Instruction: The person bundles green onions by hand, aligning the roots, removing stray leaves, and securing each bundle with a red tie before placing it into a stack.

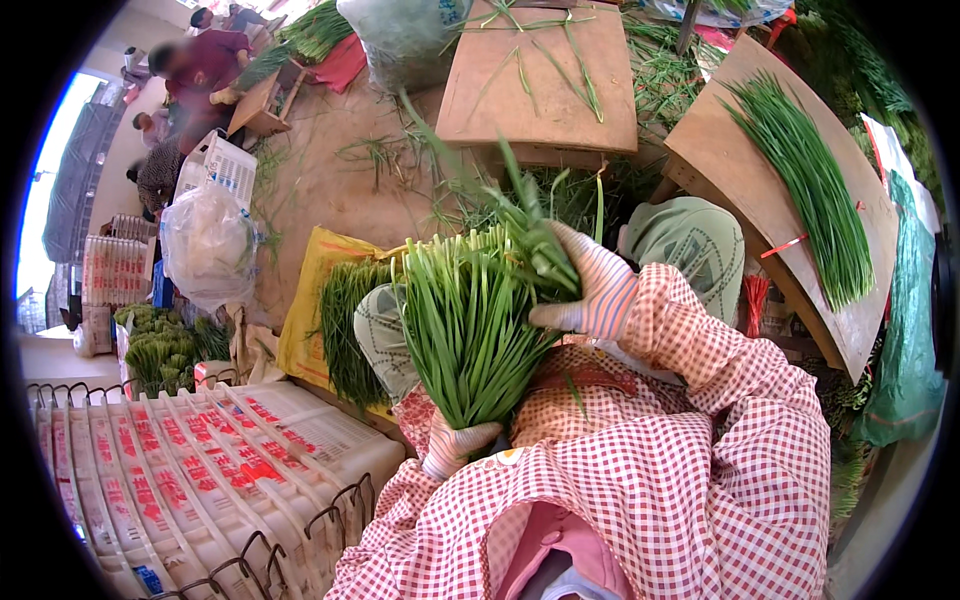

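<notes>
A thick bunch of garlic chives (pixel 465 345) stands fanned out over my lap, pale cut ends at the top. Its narrow lower end is wrapped by my left hand (pixel 460 447), in a striped glove. My right hand (pixel 597 287), gloved the same way, is closed around a smaller clump of chives (pixel 540 250) at the bunch's upper right. Some leaves of that clump are smeared by motion. Between my left knee and a yellow sack (pixel 310 300) lie more chives (pixel 350 325).
Chives with a red tie (pixel 805 190) rest on a wooden board (pixel 690 135) at right. Ahead stands a wooden table (pixel 490 75) with stray leaves. White crates (pixel 200 480) fill the left. Clear plastic bags (pixel 210 245) and other people (pixel 195 75) are farther off.
</notes>
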`<action>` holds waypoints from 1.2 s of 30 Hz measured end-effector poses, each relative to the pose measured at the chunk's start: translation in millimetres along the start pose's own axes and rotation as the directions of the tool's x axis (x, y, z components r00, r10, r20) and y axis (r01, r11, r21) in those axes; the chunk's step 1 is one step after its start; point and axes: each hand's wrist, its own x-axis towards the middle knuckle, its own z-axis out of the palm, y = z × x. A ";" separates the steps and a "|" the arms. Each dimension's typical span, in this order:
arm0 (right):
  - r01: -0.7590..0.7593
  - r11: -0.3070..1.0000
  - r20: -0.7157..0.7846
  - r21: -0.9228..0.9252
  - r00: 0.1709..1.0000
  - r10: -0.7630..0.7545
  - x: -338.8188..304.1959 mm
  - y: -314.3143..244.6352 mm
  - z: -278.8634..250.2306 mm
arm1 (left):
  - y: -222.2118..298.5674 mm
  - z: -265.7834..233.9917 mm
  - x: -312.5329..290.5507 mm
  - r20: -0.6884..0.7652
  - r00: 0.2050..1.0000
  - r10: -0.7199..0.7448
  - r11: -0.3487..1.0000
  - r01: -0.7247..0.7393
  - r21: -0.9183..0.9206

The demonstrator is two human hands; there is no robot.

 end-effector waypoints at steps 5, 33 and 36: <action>-0.113 0.936 0.158 -0.334 0.972 0.174 25.3 -6.5 -2.9 | 16.7 8.0 -1.7 -0.004 1.000 -0.001 0.733 0.003 0.681; -0.327 0.718 0.362 -0.614 0.692 0.625 128.8 114.1 45.7 | 21.3 -9.7 37.2 -0.160 0.928 -0.336 0.838 0.373 0.398; -0.290 0.576 0.209 -0.764 0.734 0.646 158.8 128.5 24.3 | 2.4 -34.2 28.0 -0.053 0.975 -0.214 0.905 0.218 0.365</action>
